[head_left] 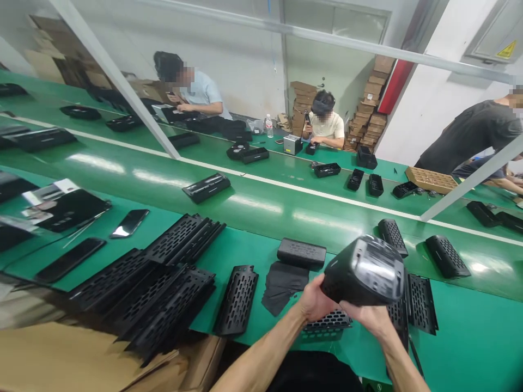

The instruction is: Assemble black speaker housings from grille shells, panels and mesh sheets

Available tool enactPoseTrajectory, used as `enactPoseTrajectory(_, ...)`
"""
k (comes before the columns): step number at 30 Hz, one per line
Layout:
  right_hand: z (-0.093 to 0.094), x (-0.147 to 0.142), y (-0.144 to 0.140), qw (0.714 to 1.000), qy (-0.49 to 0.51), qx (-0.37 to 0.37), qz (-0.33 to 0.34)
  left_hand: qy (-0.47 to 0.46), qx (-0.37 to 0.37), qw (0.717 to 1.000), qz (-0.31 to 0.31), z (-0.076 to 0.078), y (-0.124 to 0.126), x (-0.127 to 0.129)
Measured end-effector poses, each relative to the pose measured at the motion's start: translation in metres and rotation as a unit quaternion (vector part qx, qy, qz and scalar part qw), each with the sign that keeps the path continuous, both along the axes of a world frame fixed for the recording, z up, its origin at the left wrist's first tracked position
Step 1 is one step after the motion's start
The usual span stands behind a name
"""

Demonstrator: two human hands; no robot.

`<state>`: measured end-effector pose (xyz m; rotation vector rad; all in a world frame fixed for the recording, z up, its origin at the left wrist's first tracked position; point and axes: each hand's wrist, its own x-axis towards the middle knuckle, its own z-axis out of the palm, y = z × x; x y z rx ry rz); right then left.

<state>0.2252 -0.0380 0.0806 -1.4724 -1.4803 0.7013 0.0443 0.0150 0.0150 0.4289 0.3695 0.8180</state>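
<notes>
A black plastic housing (347, 272) with a glossy, rounded end facing up and right is held tilted above the green bench. My left hand (316, 299) grips its lower left side. Under its lower edge, my right hand (365, 316) is closed on the same housing, its fingers partly hidden. Below my hands lies a slotted black panel (329, 319). Dark cloth-like sheets (284, 286) lie left of my left hand, with a black perforated case (301, 253) just behind them. To the right, another slotted panel (423, 305) rests on the bench.
Stacked slotted panels (163, 288) cover the bench at left, near a phone (129, 223). Black housings (206, 188) sit along the green conveyor (265, 204). Slanted white posts (118, 81) rise beyond it. Across the line, people work, one in a light blue shirt (204, 92).
</notes>
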Motion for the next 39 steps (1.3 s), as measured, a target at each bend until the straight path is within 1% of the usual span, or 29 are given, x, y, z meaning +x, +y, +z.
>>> enactPoseTrajectory(1,0.001,-0.001,0.002,0.999,-0.034,0.012,-0.001,0.038,0.017,0.999,0.002,-0.001,0.001,-0.004)
enactPoseTrajectory(2,0.005,0.001,0.004,0.997,-0.069,0.029,-0.002,0.084,0.04,0.995,0.033,0.0,0.004,-0.013)
enactPoseTrajectory(4,0.015,0.009,0.007,0.983,-0.172,0.059,0.008,0.139,0.099,0.979,0.11,0.011,0.015,-0.034)
enactPoseTrajectory(5,0.02,0.014,0.008,0.971,-0.228,0.067,0.025,0.159,0.152,0.968,0.12,0.019,0.02,-0.043)
enactPoseTrajectory(7,0.027,0.019,0.012,0.944,-0.318,0.065,0.063,0.24,0.255,0.933,0.082,0.034,0.026,-0.055)
enactPoseTrajectory(8,0.029,0.02,0.014,0.929,-0.356,0.063,0.08,0.282,0.287,0.913,0.072,0.04,0.027,-0.057)
enactPoseTrajectory(9,0.029,0.021,0.016,0.918,-0.38,0.06,0.094,0.315,0.307,0.896,0.065,0.044,0.027,-0.057)
enactPoseTrajectory(10,0.029,0.021,0.016,0.916,-0.383,0.057,0.105,0.337,0.314,0.885,0.069,0.046,0.025,-0.055)
enactPoseTrajectory(11,0.028,0.023,0.016,0.919,-0.374,0.055,0.11,0.347,0.311,0.881,0.081,0.046,0.023,-0.054)
enactPoseTrajectory(13,0.023,0.032,0.012,0.94,-0.324,0.046,0.095,0.342,0.294,0.887,0.101,0.044,0.017,-0.054)
enactPoseTrajectory(14,0.02,0.038,0.009,0.956,-0.283,0.03,0.078,0.335,0.283,0.892,0.11,0.043,0.015,-0.056)
enactPoseTrajectory(16,0.014,0.05,0.002,0.983,-0.172,-0.027,0.052,0.32,0.265,0.902,0.119,0.042,0.012,-0.062)
enactPoseTrajectory(18,0.008,0.056,-0.005,0.994,-0.056,-0.081,0.048,0.309,0.259,0.907,0.122,0.045,0.011,-0.067)
enactPoseTrajectory(20,0.004,0.053,-0.009,0.995,0.009,-0.095,0.037,0.304,0.264,0.907,0.126,0.049,0.012,-0.069)
enactPoseTrajectory(22,0.004,0.045,-0.013,0.996,0.02,-0.084,0.006,0.305,0.271,0.904,0.127,0.051,0.014,-0.07)
enactPoseTrajectory(24,0.004,0.037,-0.015,0.997,0.016,-0.077,-0.017,0.313,0.278,0.899,0.125,0.051,0.015,-0.069)
enactPoseTrajectory(28,-0.003,0.03,-0.015,0.995,0.035,-0.078,-0.044,0.347,0.28,0.885,0.132,0.043,0.018,-0.069)
enactPoseTrajectory(31,-0.011,0.033,-0.014,0.992,0.049,-0.106,-0.046,0.369,0.269,0.881,0.122,0.038,0.02,-0.068)
enactPoseTrajectory(34,-0.018,0.04,-0.013,0.986,0.068,-0.149,-0.017,0.381,0.237,0.889,0.091,0.036,0.024,-0.067)
enactPoseTrajectory(36,-0.023,0.043,-0.013,0.982,0.077,-0.171,-0.001,0.381,0.194,0.901,0.072,0.035,0.027,-0.068)
enactPoseTrajectory(38,-0.03,0.043,-0.012,0.983,0.081,-0.165,-0.017,0.358,0.139,0.923,0.032,0.033,0.03,-0.072)
enactPoseTrajectory(39,-0.034,0.042,-0.011,0.985,0.079,-0.147,-0.039,0.344,0.117,0.932,0.003,0.031,0.031,-0.074)
